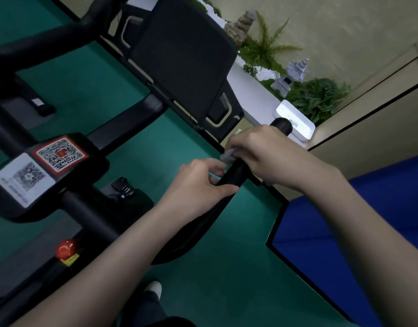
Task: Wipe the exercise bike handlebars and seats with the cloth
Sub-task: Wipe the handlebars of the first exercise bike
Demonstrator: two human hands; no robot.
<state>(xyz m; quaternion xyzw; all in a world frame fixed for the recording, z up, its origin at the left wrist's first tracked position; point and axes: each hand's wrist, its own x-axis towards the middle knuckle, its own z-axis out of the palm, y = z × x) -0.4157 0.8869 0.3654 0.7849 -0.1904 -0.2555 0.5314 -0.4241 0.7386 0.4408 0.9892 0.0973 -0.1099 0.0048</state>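
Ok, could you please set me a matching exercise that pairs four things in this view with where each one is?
Things:
1. cloth
2. red knob
3. stone lantern
4. left hand

Places:
A. among the ferns
B. gripping the handlebar, nearer the camera than the cloth
C. lower left of the view
D. held against the handlebar under the right hand

Pairs: 1-D, 2-C, 3-A, 4-B.
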